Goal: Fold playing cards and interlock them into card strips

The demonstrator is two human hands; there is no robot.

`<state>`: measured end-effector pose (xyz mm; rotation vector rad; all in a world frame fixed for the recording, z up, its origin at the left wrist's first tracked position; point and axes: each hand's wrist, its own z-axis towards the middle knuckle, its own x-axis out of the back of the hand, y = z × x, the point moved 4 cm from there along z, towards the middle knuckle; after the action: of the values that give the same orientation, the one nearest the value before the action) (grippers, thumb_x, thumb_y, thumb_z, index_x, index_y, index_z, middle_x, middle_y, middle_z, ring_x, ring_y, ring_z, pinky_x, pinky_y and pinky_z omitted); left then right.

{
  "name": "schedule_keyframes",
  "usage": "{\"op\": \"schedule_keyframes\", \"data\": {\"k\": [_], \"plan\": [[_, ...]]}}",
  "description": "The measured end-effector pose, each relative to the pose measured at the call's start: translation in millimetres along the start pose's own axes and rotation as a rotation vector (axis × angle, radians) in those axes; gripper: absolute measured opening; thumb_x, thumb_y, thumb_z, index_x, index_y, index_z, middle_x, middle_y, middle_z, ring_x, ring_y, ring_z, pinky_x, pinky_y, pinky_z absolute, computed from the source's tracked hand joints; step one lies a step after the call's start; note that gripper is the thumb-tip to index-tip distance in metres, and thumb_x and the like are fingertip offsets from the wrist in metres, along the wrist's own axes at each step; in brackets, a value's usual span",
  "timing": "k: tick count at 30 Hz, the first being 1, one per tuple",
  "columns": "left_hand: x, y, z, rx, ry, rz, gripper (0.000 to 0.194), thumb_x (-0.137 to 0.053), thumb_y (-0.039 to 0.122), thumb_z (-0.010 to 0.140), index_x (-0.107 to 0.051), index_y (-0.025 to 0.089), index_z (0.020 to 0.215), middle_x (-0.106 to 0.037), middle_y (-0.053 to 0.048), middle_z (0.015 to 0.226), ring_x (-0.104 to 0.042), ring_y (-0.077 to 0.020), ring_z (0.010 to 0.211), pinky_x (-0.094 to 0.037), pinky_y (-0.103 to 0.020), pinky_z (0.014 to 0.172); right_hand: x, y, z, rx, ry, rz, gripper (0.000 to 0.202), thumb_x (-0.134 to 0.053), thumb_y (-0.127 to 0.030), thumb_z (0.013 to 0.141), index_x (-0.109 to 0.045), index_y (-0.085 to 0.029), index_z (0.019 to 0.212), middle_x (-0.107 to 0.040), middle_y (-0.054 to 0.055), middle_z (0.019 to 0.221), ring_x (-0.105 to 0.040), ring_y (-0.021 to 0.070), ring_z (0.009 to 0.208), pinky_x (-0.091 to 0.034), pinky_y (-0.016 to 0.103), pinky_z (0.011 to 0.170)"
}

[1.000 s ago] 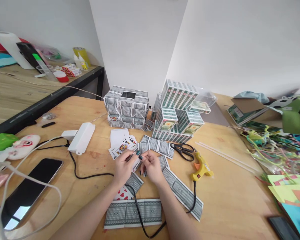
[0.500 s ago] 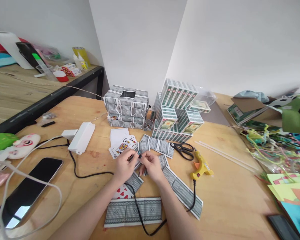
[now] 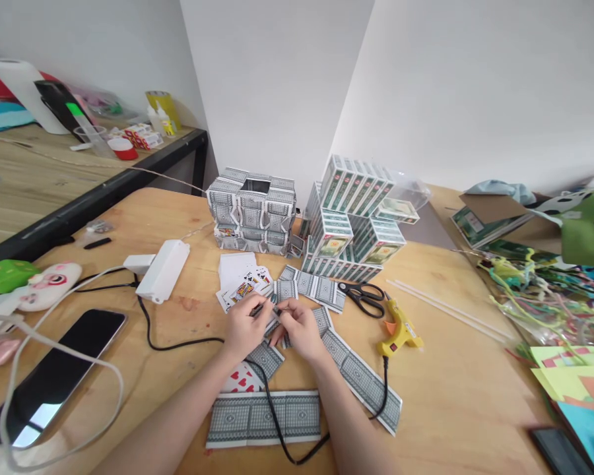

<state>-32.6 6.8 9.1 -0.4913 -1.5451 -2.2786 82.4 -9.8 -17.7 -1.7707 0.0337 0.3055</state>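
Note:
My left hand (image 3: 245, 328) and my right hand (image 3: 299, 328) meet over the middle of the table, fingers pinched close together. Between their fingertips shows a slim dark item (image 3: 276, 310), too small and covered to make out. Playing cards lie all around: a fan of face-up cards (image 3: 247, 288) just beyond my left hand, and a joined strip of card backs (image 3: 264, 420) below my wrists. Another strip of cards (image 3: 363, 376) slants away right of my right forearm. Beneath my hands, a card piece (image 3: 266, 359) is partly hidden.
A box-like structure of cards (image 3: 252, 211) stands at the back, beside stacked card packs (image 3: 351, 224). Black scissors (image 3: 366, 298) and a yellow glue gun (image 3: 400, 333) lie right, the gun's black cable (image 3: 277, 425) crossing under my arms. A phone (image 3: 54, 376) and white power strip (image 3: 163, 270) lie left.
My fingers have shifted slightly around the small dark item, and less of it shows. My right hand's lower fingers have moved a little left. The surrounding things stay in place.

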Motion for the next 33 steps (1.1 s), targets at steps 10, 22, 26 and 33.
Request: {"op": "schedule_keyframes", "data": {"k": [10,22,26,33], "plan": [[-1.4,-8.7,-0.1,0.109,0.029,-0.067,0.020,-0.051,0.025,0.076,-0.049,0.017,0.058,-0.050,0.002,0.058,-0.047,-0.0104,0.058,-0.039,-0.021,0.057,3.8,-2.5,-1.6,-0.066,-0.108,0.077,0.023,-0.043,-0.023,0.070,-0.051,-0.017,0.089,-0.061,-0.005,0.046,-0.064,0.0155,0.047,-0.048,0.024,0.049],[-0.1,-11.4,1.3,0.092,0.111,-0.068,0.021,-0.045,0.028,0.082,-0.051,0.017,0.066,-0.050,0.001,0.063,-0.047,-0.0112,0.061,-0.040,-0.022,0.059,5.8,-5.5,0.5,0.028,-0.065,0.233,0.019,-0.055,-0.030,0.073,-0.055,-0.015,0.086,-0.065,0.002,0.056,-0.066,0.0198,0.057,-0.050,0.028,0.051],[-2.4,-8.7,2.2,0.022,0.057,-0.069,0.015,-0.047,0.028,0.082,-0.056,0.017,0.077,-0.058,-0.001,0.074,-0.054,-0.0125,0.070,-0.044,-0.022,0.065,9.7,-4.6,2.5,0.128,0.088,0.137,0.024,-0.061,-0.038,0.072,-0.054,-0.016,0.080,-0.061,-0.001,0.049,-0.061,0.0151,0.045,-0.047,0.024,0.044],[-4.7,-2.4,2.0,-0.153,0.017,-0.025,0.012,-0.053,0.022,0.079,-0.063,0.018,0.082,-0.065,-0.004,0.081,-0.060,-0.0145,0.079,-0.048,-0.027,0.074,23.8,-7.1,-1.6,0.350,0.404,-0.204,0.016,-0.053,-0.033,0.078,-0.058,-0.017,0.076,-0.059,-0.001,0.053,-0.055,0.0120,0.044,-0.046,0.024,0.046]]}}
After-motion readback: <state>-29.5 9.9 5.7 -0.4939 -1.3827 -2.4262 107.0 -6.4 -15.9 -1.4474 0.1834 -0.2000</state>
